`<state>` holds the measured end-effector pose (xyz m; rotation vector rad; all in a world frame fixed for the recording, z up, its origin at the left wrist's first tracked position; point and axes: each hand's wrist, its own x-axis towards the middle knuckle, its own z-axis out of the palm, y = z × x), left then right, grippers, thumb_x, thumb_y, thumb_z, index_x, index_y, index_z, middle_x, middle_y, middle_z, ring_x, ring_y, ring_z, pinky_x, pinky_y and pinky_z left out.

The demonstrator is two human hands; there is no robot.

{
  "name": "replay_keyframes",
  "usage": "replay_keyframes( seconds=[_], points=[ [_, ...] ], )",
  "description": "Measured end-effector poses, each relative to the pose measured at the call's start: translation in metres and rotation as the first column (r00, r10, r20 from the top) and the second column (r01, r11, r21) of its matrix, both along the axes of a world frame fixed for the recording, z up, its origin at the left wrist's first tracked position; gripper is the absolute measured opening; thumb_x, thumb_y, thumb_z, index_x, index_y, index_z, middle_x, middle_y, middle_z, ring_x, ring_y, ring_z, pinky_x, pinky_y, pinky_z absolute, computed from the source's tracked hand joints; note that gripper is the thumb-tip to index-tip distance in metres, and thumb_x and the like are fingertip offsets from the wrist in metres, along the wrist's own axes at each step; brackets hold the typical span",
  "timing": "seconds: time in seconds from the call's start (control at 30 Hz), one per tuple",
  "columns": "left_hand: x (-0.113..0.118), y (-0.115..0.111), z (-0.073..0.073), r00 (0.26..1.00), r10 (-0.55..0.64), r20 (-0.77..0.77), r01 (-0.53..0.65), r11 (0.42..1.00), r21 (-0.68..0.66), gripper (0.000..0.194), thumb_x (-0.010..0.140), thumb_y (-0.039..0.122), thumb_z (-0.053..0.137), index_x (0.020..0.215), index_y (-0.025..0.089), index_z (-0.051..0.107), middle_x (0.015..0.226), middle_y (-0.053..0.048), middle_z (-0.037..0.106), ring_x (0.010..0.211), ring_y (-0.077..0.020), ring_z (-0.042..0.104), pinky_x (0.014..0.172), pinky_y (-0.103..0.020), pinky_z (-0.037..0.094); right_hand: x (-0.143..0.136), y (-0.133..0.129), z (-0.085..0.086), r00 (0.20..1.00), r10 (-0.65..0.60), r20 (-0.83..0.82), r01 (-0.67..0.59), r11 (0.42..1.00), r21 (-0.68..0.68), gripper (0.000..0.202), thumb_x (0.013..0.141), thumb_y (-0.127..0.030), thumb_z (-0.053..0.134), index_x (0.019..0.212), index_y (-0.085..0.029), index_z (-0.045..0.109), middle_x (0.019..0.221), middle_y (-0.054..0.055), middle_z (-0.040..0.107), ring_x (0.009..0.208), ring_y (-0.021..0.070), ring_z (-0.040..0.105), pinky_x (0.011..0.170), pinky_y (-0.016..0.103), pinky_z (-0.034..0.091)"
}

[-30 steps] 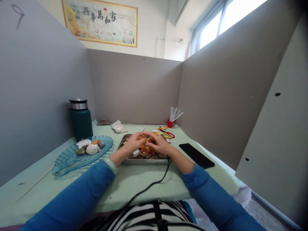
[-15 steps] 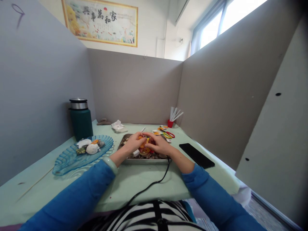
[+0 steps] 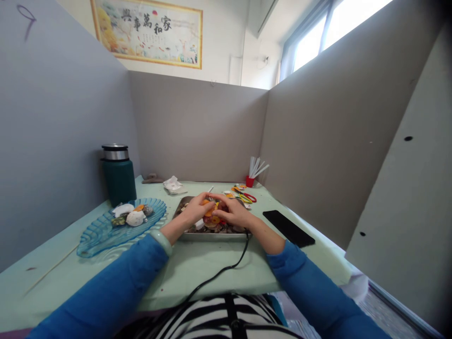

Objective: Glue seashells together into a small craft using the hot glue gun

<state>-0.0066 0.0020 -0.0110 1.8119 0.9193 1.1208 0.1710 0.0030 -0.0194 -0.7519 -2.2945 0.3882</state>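
Observation:
My left hand [image 3: 197,208] and my right hand [image 3: 231,210] meet over a shallow metal tray [image 3: 215,237] filled with small shells. Between them is an orange, yellow and reddish shell cluster [image 3: 212,220]; the fingers of both hands are closed round it, and their tips are partly hidden. A white stick [image 3: 211,189], like a glue stick, pokes up behind my fingertips; what it is set in cannot be seen. From under my right wrist a black cord [image 3: 226,268] runs down towards my lap.
At left, a blue glass dish [image 3: 95,240] bears several shells, with a dark green flask [image 3: 120,181] behind. Scissors [image 3: 249,197] and a red cup [image 3: 250,181] of white sticks stand back right, a black phone [image 3: 289,228] nearer. Crumpled tissue [image 3: 173,184] lies behind. Grey partitions [image 3: 197,127] enclose the table.
The white stick has sunk slightly behind my fingers, and the shell cluster has turned a little. Both hands stay in almost the same place.

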Motion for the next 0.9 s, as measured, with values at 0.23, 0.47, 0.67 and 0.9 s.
replay_keyframes(
  seconds=[0.23,0.47,0.67,0.9],
  points=[
    [0.0008,-0.0013,0.0003,0.999,-0.053,0.002,0.053,0.997,-0.055,0.035,0.074,0.033,0.056,0.102,0.013,0.049,0.055,0.002,0.055,0.040,-0.0087,0.049,0.039,-0.017,0.036,-0.0002,-0.0024,0.0024,0.998,0.035,-0.044,-0.037,0.998,-0.048,0.052,0.085,-0.038,0.051,0.132,-0.022,0.036,0.060,-0.005,0.046,0.052,0.0097,0.042,0.051,0.020,0.034],
    [0.0019,-0.0045,0.0022,0.998,-0.059,-0.007,0.058,0.997,-0.044,0.035,0.074,0.031,0.055,0.103,0.012,0.049,0.053,0.003,0.053,0.040,-0.0081,0.047,0.039,-0.017,0.036,-0.0004,0.0009,0.0001,0.998,0.031,-0.050,-0.032,0.999,-0.033,0.050,0.084,-0.038,0.051,0.129,-0.021,0.038,0.060,-0.005,0.047,0.052,0.0093,0.042,0.052,0.020,0.034],
    [0.0029,-0.0088,0.0061,0.998,-0.060,-0.012,0.059,0.997,-0.046,0.037,0.075,0.029,0.054,0.106,0.012,0.047,0.051,0.004,0.052,0.039,-0.0079,0.047,0.039,-0.017,0.036,0.0000,0.0028,-0.0009,0.999,0.012,-0.044,-0.013,1.000,-0.023,0.051,0.083,-0.039,0.053,0.127,-0.019,0.039,0.061,-0.005,0.049,0.053,0.0096,0.044,0.052,0.020,0.034],
    [0.0025,-0.0086,0.0058,0.997,-0.073,-0.009,0.073,0.997,-0.019,0.036,0.076,0.028,0.053,0.107,0.012,0.046,0.049,0.005,0.050,0.038,-0.0078,0.046,0.038,-0.017,0.035,0.0000,0.0024,-0.0002,0.999,-0.001,-0.043,0.001,1.000,-0.002,0.051,0.083,-0.039,0.054,0.127,-0.018,0.040,0.061,-0.005,0.049,0.053,0.0094,0.045,0.053,0.020,0.034]
  ],
)
